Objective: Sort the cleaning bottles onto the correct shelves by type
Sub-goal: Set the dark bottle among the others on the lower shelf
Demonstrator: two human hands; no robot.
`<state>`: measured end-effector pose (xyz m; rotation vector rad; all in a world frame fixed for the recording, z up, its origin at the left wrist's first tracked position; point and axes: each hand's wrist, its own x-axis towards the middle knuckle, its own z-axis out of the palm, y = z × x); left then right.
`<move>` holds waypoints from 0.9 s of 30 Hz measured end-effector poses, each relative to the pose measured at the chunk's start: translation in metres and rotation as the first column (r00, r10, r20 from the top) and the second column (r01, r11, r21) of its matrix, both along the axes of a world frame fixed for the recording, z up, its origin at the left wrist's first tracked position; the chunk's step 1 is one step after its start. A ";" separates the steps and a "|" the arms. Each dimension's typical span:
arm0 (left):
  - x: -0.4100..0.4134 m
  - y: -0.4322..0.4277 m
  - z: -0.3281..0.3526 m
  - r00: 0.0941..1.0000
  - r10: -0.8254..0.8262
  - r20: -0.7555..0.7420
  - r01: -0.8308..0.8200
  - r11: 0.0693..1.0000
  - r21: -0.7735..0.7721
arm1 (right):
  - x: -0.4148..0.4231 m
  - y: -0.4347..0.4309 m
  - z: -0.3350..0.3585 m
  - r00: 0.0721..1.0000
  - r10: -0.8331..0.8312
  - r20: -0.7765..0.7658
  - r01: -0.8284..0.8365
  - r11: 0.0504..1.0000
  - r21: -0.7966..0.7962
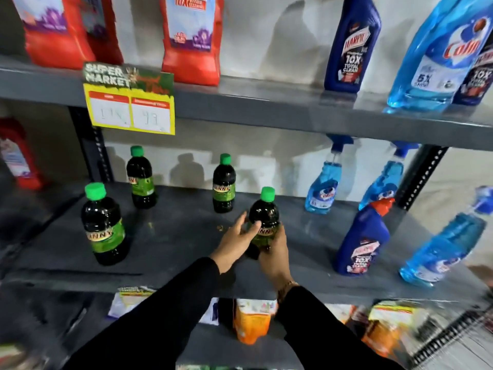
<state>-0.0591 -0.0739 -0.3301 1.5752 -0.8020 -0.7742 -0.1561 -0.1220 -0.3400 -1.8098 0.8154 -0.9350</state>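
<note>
Shelving in grey metal was seen in tiers, and the middle shelf [173, 236] carried the work. At the far left a red bottle [18, 156] was partly seen, blurred. Next, three dark bottles with green caps were stood upright and well apart: one near the front edge [105, 225], two further back [141, 177] [224, 182]. All three were seen filled nearly to the neck with dark liquid. A fourth dark bottle [264, 222], equally full, was held upright near the middle of the shelf, seemingly so that it could be set down among its own kind. The left hand [234, 243] was laid against its left side, fingers [254, 227] loosely spread, the thumb touching the label. The right hand [276, 252] was wrapped around the lower body from the right, fingers curled on it. Whether the base was touching the shelf could not be told.

Further right, a dark blue bottle with an orange cap [362, 236] was stood among pale blue spray bottles [324, 182]; it was judged to be misplaced, since its like [352, 44] was kept on the upper shelf beside red pouches [194, 36].
</note>
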 end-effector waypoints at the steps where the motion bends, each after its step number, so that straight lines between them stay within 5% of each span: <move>1: 0.001 -0.002 -0.001 1.000 0.021 -0.009 -0.021 1.000 0.008 | 0.000 -0.004 0.001 0.999 -0.018 -0.032 0.017 1.000 -0.013; 9: 0.028 0.027 -0.010 0.989 0.147 -0.012 -0.147 0.977 -0.154 | 0.019 0.014 0.004 0.998 0.046 -0.040 -0.047 0.999 -0.012; 22: 0.055 0.060 -0.019 0.972 0.228 0.064 -0.222 0.971 -0.090 | 0.049 0.037 -0.011 0.988 0.141 -0.058 -0.140 0.990 0.012; 24: 0.047 0.059 -0.020 0.938 0.321 0.133 -0.313 0.947 -0.077 | 0.043 0.038 -0.008 0.993 0.108 -0.052 -0.109 0.994 -0.019; 27: 0.013 0.061 -0.003 0.787 0.544 0.293 -0.465 0.834 -0.298 | 0.022 0.035 0.018 0.995 0.054 0.090 -0.034 0.977 -0.211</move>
